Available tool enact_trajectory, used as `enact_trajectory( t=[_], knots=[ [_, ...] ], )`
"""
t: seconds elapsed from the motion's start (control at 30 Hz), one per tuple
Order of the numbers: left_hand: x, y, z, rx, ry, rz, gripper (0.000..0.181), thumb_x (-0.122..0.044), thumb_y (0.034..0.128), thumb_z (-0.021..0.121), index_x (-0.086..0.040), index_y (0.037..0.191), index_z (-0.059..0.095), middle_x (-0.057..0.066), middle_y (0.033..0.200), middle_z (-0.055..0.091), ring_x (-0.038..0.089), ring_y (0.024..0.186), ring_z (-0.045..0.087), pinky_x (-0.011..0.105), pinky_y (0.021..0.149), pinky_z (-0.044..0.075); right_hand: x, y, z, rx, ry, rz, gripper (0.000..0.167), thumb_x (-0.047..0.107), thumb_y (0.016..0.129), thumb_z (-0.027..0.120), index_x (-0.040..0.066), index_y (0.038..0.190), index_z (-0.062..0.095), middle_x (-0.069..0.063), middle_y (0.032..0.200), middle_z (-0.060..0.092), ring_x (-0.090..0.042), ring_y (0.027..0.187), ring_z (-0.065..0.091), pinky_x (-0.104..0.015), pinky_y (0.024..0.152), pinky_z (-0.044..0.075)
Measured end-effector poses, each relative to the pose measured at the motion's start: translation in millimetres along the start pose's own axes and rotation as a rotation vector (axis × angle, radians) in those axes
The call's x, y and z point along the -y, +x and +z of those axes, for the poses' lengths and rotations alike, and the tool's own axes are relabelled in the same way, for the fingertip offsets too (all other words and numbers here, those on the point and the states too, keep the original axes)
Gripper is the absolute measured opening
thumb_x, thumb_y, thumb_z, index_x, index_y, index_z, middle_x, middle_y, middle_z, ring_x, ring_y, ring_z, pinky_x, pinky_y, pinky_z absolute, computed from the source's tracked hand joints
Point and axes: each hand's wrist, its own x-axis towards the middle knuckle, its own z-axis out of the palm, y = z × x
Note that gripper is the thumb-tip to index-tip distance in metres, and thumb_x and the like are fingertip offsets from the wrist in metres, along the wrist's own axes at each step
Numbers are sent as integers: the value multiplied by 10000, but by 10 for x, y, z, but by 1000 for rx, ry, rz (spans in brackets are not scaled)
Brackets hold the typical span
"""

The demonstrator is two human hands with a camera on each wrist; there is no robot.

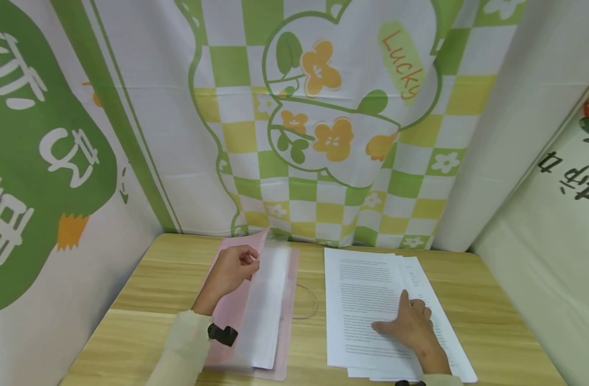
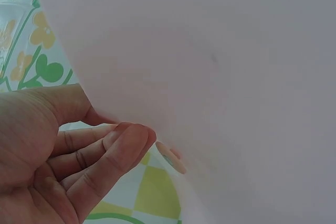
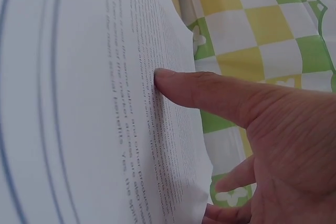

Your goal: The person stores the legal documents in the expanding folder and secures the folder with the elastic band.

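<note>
A pink translucent document folder lies partly open left of the middle of the wooden table, with white sheets inside. My left hand pinches the edge of its raised front cover between thumb and fingers. That cover fills most of the left wrist view, and a small round button shows near the fingertips. To the right, my right hand rests on a stack of printed paper, thumb and index finger spread. In the right wrist view the thumb touches the printed page.
A thin cord loop lies on the wooden table beside the folder's right edge. The paper stack is slightly fanned at its right side. A patterned curtain hangs at the table's back edge, with fabric walls at both sides.
</note>
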Motion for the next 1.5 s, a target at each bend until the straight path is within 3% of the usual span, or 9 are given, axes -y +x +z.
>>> enact_trajectory(
  t=[0.3, 0.6, 0.9, 1.03, 1.13, 1.2, 1.33, 1.5],
  knots=[
    [20, 4, 5, 15, 5, -2, 147, -18, 919, 673, 68, 1034, 704, -11, 726, 651, 144, 568, 650, 310, 583, 561, -24, 55, -24, 23, 23, 16, 1386, 526, 707, 903, -222, 1511, 59, -524, 1316, 206, -679, 1225, 251, -752, 975, 314],
    [26, 22, 15, 12, -3, 6, 111, -20, 912, 683, 28, 1008, 713, -10, 719, 650, 151, 559, 655, 314, 578, 563, -7, 74, -43, -14, 92, -12, 1353, 392, 689, 950, -56, 1601, 56, -374, 1274, 227, -548, 1117, 358, -633, 832, 432],
    [25, 24, 12, 9, -1, 7, 104, -23, 911, 679, 17, 1002, 713, -12, 729, 653, 150, 558, 653, 314, 573, 562, -115, 101, -68, 11, 137, -5, 1283, 318, 756, 903, -109, 1579, 18, -421, 1257, 269, -443, 938, 561, -580, 827, 503],
    [18, 18, 12, 13, 6, -4, 130, -27, 910, 680, 44, 1015, 710, -13, 726, 652, 148, 557, 655, 312, 573, 557, -176, 120, -110, 22, 145, -19, 1117, 255, 846, 810, -172, 1546, 51, -526, 1337, 303, -597, 1101, 540, -669, 935, 460],
    [11, 12, 13, 14, 9, -7, 150, -32, 910, 683, 60, 1025, 709, -13, 726, 653, 147, 558, 656, 310, 576, 553, -218, 124, -158, 28, 156, -29, 952, 189, 904, 713, -211, 1518, 106, -499, 1351, 410, -602, 1176, 525, -650, 958, 457],
    [9, 5, 14, 12, 12, -7, 147, -27, 909, 682, 61, 1023, 710, -12, 723, 652, 147, 556, 655, 308, 575, 552, -240, 119, -190, 32, 157, -27, 851, 168, 929, 661, -229, 1496, 166, -437, 1275, 527, -517, 1104, 598, -575, 925, 492],
    [17, -6, 20, 8, 8, -7, 122, -12, 909, 678, 48, 1009, 711, -11, 722, 651, 147, 554, 651, 306, 570, 552, -267, 94, -227, 44, 228, 10, 665, 127, 951, 593, -227, 1444, 320, -236, 1034, 653, -272, 806, 663, -413, 711, 540],
    [20, -8, 30, 12, 1, -15, 98, -10, 912, 680, 11, 1002, 714, -13, 722, 648, 147, 564, 651, 306, 585, 555, -295, 67, -211, 58, 387, 32, 524, 39, 957, 562, -215, 1396, 428, -131, 988, 666, -196, 747, 670, -333, 602, 568]
  ],
)
